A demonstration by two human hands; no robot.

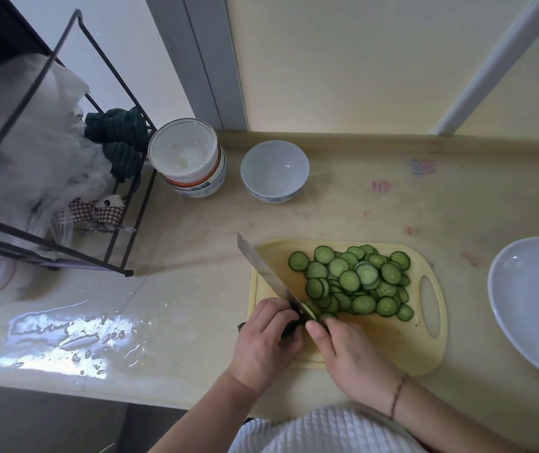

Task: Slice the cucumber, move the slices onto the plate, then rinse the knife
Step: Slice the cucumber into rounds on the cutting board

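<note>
counter (196,256): pale stone, a wet shiny patch near left, so I'd guess the sink is somewhere that way for the rinse later
rack (65,158): black wire thing far left, stuffed with plastic bags and a dark green cloth
plate (533,302): white, empty, parked just right of the board, handy for the transfer
cutting board (425,351): yellow, handle hole on its right end, nearest the plate
slices (356,279): big pile of cucumber rounds heaped mid-board, none plated yet
knife (261,269): cleaver, blade angled far-left, heel right at the last stub
left hand (263,341): wrapped tight round the knife handle
right hand (350,354): fingers curled, pinning the cucumber stub (310,311) against the blade, only a sliver left
tub (185,152): white, stacked on bowls far back, smear of residue inside
bowl (274,171): white and blue, empty, just right of the tub
</note>
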